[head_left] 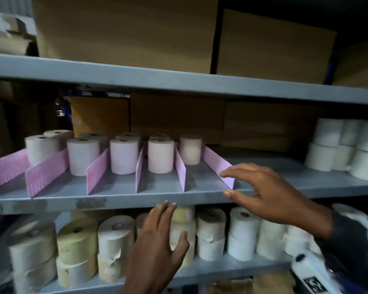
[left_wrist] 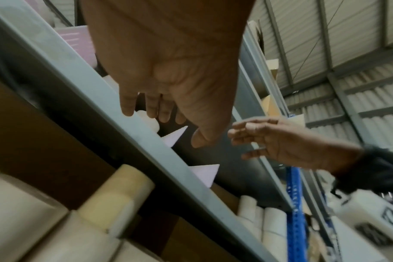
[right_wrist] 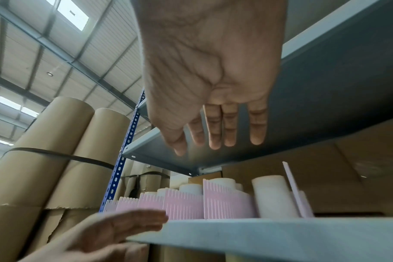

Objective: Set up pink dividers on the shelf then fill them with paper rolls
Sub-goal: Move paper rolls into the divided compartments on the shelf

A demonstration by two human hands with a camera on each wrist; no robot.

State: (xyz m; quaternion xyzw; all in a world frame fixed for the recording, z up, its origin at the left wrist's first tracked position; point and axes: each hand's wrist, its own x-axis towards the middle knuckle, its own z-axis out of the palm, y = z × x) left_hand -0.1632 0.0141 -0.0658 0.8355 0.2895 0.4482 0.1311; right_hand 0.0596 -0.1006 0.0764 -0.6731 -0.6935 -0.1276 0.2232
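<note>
Several pink dividers (head_left: 98, 168) stand on edge across the grey middle shelf (head_left: 136, 199), and paper rolls (head_left: 123, 155) stand upright in the bays between them. The rightmost divider (head_left: 216, 161) slants toward the shelf's front. My right hand (head_left: 224, 183) hovers open at that divider's front end, index above and thumb below, holding nothing. In the right wrist view the right hand (right_wrist: 213, 148) has straight fingers. My left hand (head_left: 175, 218) is open below the shelf's front edge, fingertips reaching up to it. Its palm (left_wrist: 168, 79) is empty in the left wrist view.
White rolls (head_left: 338, 149) are stacked at the middle shelf's right end. The lower shelf is packed with stacked rolls (head_left: 115, 240). Cardboard boxes (head_left: 125, 28) fill the top shelf and more stand behind the dividers. Tall cardboard tubes (right_wrist: 56, 159) stand beside the blue upright (right_wrist: 123, 150).
</note>
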